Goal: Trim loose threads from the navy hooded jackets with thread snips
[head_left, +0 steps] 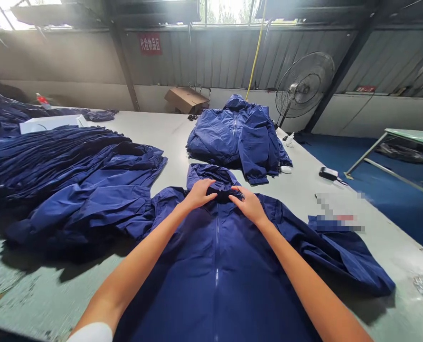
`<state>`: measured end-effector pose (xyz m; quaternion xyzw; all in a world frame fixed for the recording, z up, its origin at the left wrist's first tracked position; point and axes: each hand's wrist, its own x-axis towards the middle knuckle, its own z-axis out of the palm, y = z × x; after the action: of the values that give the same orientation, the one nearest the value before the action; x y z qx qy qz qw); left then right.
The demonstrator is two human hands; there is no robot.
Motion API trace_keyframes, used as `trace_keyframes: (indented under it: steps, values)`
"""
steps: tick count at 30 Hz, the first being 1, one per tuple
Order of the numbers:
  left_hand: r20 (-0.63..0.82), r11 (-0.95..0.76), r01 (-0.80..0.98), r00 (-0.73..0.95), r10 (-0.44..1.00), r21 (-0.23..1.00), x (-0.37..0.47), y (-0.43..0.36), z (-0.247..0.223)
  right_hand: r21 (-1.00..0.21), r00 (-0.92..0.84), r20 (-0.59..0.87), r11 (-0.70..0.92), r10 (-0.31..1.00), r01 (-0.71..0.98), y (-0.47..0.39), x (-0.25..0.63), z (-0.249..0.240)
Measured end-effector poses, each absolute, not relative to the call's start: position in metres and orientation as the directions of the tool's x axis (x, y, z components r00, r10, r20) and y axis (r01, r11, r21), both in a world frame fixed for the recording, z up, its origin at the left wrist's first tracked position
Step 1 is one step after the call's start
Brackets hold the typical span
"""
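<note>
A navy blue hooded jacket lies front up before me, its zipper closed down the middle and its sleeve spread to the right. At the left side of the collar is my left hand, thumb and fingers curled around the fabric edge. Opposite it, my right hand grips the collar's right side in the same way. Between them the dark neck opening shows, with the hood lying beyond. Some fingertips are hidden in the cloth.
Stacked navy garments cover the table's left side. Folded jackets are piled at the back. A black-and-white device lies near the right edge of the white table. Behind stand a cardboard box and a large fan.
</note>
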<state>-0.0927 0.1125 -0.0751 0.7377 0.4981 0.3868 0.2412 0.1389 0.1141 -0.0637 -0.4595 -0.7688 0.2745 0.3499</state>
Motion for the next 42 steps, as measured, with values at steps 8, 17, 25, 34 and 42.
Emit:
trace_keyframes:
  steps: [8,17,25,34,42]
  values:
    - [0.103,-0.193,0.318,0.280,0.954,0.928,-0.098,0.183,-0.118,-0.790,-0.494,0.108,0.376,0.863,0.485,0.210,0.127,-0.082]
    - [-0.036,0.034,0.012,0.342,0.939,0.999,-0.100,0.212,-0.124,-0.952,-0.454,-0.179,-0.037,0.873,0.304,0.233,0.128,-0.111]
    - [-0.083,0.174,-0.237,0.350,0.933,0.956,-0.093,0.206,-0.127,-0.971,-0.495,-0.240,-0.197,0.835,0.139,0.229,0.123,-0.109]
    - [-0.007,0.083,-0.216,0.329,0.944,0.973,-0.090,0.202,-0.123,-0.956,-0.566,-0.283,-0.278,0.774,0.098,0.230,0.123,-0.108]
    - [0.299,-0.396,0.225,0.369,0.880,0.890,-0.085,0.193,-0.123,-0.960,-0.573,-0.268,-0.266,0.775,0.090,0.227,0.123,-0.108]
